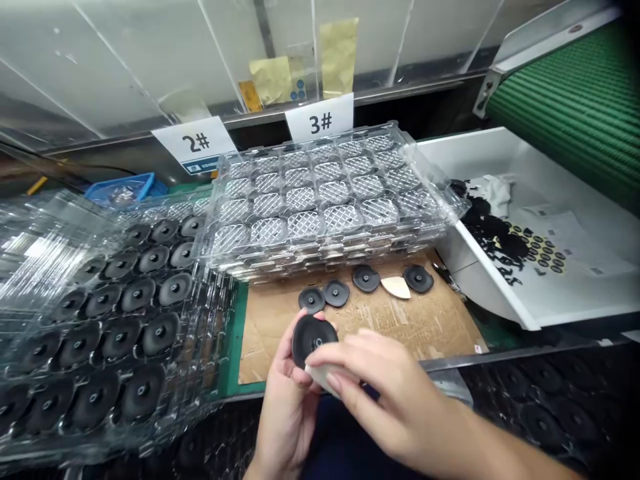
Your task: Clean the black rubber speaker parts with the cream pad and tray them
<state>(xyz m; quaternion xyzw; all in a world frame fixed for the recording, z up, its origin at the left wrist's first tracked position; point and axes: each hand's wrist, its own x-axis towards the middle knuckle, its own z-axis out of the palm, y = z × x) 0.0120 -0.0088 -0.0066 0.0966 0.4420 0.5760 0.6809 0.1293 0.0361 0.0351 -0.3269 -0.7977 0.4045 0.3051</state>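
gripping a black disc (306, 337) by its rim, my left hand (290, 403) is closed around it, tilting its hollow face toward the head camera i watch through. my right hand (395, 380) has thumb and fingers clamped on a pale pad (329, 377), which lies against the disc's lower edge; from out here i can't tell how hard it presses. i judge the step in hand to be rubbing or wiping that rim. the next move calls for a steady left grip and a light pass along the curve, since i could easily slip over the edge or smudge the face.

the disc looks matte, like rubber or plastic, shallow as a saucer, rounded but not quite circular, with a small raised hub. the pad seems soft, perhaps foam or felt.

just beyond, a brown sheet of cardboard (380, 327), scuffed and flat, bears four loose discs (335, 293) and a leaf-shaped pale piece (397, 288). behind it stands a stack of clear trays (300, 200), thin glossy plastic with cross-hatched pockets. to the left, rows of discs (142, 295) fill another clear tray; to the right, a smooth white bin (500, 283) holds crumpled black scraps (480, 223) and oval stickers (545, 253). farthest right slopes a ribbed green belt (575, 100).
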